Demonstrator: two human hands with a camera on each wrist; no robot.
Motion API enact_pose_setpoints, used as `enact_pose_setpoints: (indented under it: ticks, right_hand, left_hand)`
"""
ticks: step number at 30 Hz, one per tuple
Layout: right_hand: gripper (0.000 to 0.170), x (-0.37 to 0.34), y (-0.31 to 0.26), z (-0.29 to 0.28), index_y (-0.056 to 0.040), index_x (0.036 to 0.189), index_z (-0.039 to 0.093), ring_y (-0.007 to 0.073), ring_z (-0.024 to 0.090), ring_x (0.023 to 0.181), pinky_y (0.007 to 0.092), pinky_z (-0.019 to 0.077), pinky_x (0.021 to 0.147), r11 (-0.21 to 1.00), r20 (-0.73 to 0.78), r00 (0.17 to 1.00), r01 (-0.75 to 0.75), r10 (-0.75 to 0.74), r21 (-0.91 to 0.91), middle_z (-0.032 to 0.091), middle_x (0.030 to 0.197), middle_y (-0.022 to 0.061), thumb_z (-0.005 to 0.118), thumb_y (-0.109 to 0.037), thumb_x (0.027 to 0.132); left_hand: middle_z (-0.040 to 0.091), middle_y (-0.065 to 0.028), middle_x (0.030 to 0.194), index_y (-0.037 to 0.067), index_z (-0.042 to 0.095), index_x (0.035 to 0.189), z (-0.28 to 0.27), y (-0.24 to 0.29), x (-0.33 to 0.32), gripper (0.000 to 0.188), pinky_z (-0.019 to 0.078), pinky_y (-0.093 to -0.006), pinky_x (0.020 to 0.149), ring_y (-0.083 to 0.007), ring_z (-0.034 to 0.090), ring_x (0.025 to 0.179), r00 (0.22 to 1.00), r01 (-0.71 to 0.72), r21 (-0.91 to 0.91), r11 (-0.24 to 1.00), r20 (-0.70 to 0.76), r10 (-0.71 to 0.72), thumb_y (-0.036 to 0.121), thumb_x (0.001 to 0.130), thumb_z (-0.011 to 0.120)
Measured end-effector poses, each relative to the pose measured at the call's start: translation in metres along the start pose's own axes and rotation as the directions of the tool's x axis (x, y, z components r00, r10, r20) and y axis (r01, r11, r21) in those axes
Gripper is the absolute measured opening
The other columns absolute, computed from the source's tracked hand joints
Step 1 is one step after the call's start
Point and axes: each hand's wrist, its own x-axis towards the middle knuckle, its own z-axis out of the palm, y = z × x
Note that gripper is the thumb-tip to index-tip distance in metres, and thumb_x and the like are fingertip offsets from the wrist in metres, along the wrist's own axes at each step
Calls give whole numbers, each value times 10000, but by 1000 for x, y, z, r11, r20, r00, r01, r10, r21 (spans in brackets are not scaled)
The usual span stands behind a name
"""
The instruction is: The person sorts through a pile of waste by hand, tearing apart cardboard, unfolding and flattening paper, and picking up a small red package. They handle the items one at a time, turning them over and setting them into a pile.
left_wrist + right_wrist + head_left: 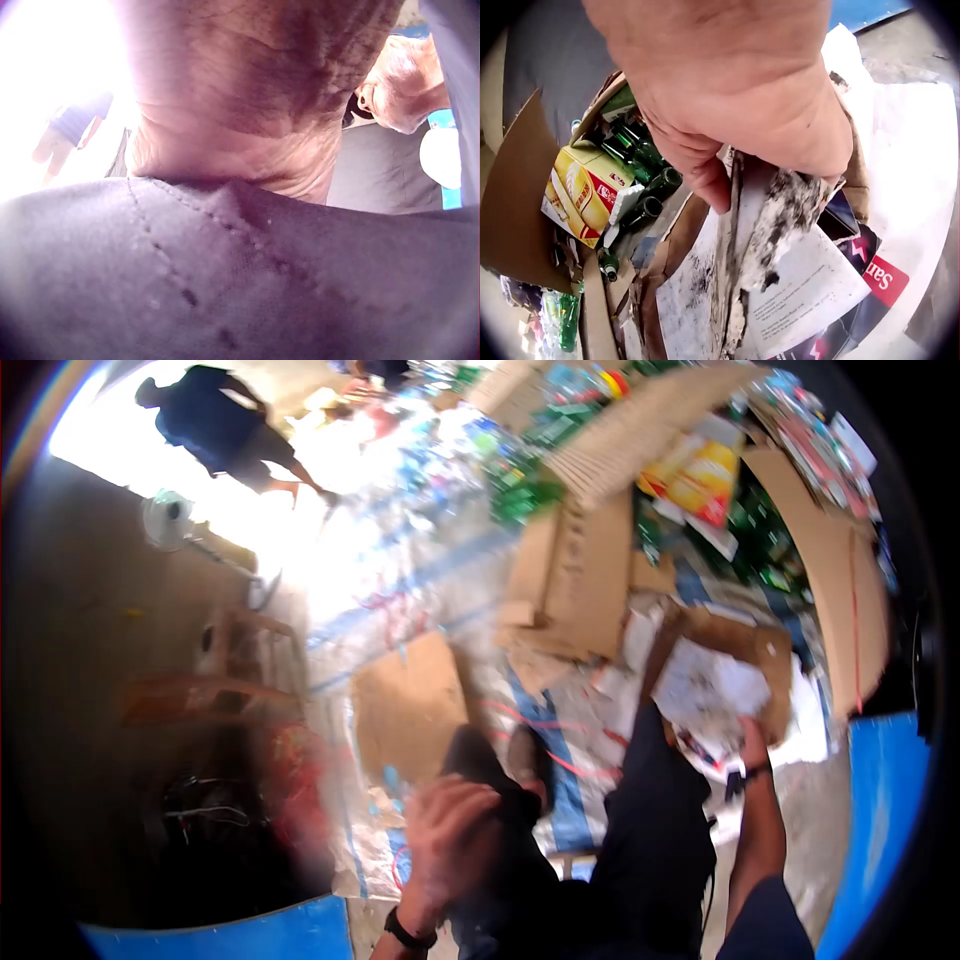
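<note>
Stained paper (784, 214), one piece: inside the open carton (775, 652), pinched by your right hand (735, 90). Step, seemingly: taking up waste paper; next move calls for a firm, straight lift. Left hand (450, 830): at your trouser leg (478, 755), blurred; you cannot tell its finger state.

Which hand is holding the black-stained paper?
The right hand: its grip is on the black-stained paper, while the left hand rests on dark trousers.

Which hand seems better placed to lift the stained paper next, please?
Probably the right hand: it pinches the stained paper at the open cardboard box. The left hand lies against the dark trousers, away from the box, so it would likely have to reach across.
</note>
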Motion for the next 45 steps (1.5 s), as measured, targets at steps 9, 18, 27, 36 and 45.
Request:
enact_pose_setpoints:
  ticks: [9, 18, 27, 36, 45]
  right_hand:
    - [301, 38, -138, -25, -26, 1110, 693, 165, 700, 895, 313, 566, 787, 434, 286, 814, -527, 506, 731, 722, 1003, 58, 692, -232, 890]
    - [316, 51, -191, -52, 7, 1184, 637, 222, 709, 890, 362, 597, 805, 438, 187, 873, -398, 450, 806, 713, 1053, 96, 676, -114, 894]
    - [336, 76, -305, -86, 49, 1192, 620, 217, 699, 907, 358, 575, 824, 400, 196, 890, -369, 412, 839, 705, 1044, 106, 658, -101, 893]
    - [257, 92, -428, -75, 54, 1139, 611, 250, 720, 844, 384, 622, 786, 318, 279, 867, -424, 413, 848, 706, 1000, 127, 637, -88, 926]
    - [318, 127, -529, -2, 10, 1215, 606, 242, 713, 960, 384, 607, 852, 246, 452, 892, -437, -5, 865, 701, 1123, 129, 662, -39, 906]
  left_hand:
    - [674, -60, 1140, 77, 685, 1074, 4, 8, -11, 407, 371, -443, 1084, -319, 537, 1203, 990, 114, 2, 993, 79, -114, -46, 687, 709]
    - [671, -56, 1159, 85, 681, 1086, 4, 6, -12, 409, 349, -454, 1104, -321, 532, 1218, 992, 91, 16, 996, 89, -92, -18, 691, 710]
    - [666, -113, 1166, 1, 637, 1167, -7, -8, 33, 317, 403, -359, 1061, -249, 582, 1167, 877, 430, -555, 713, 443, -184, 81, 861, 660]
    - [674, -171, 1199, -53, 576, 1295, 47, -51, 85, 451, 450, -361, 1049, -262, 624, 1164, 783, 611, -742, 276, 618, -70, 320, 1071, 453]
    - [505, -162, 1456, 29, 431, 1458, 98, -51, 108, 693, 445, -429, 1068, -274, 527, 1300, 803, 575, -818, 14, 568, 182, 576, 1034, 403]
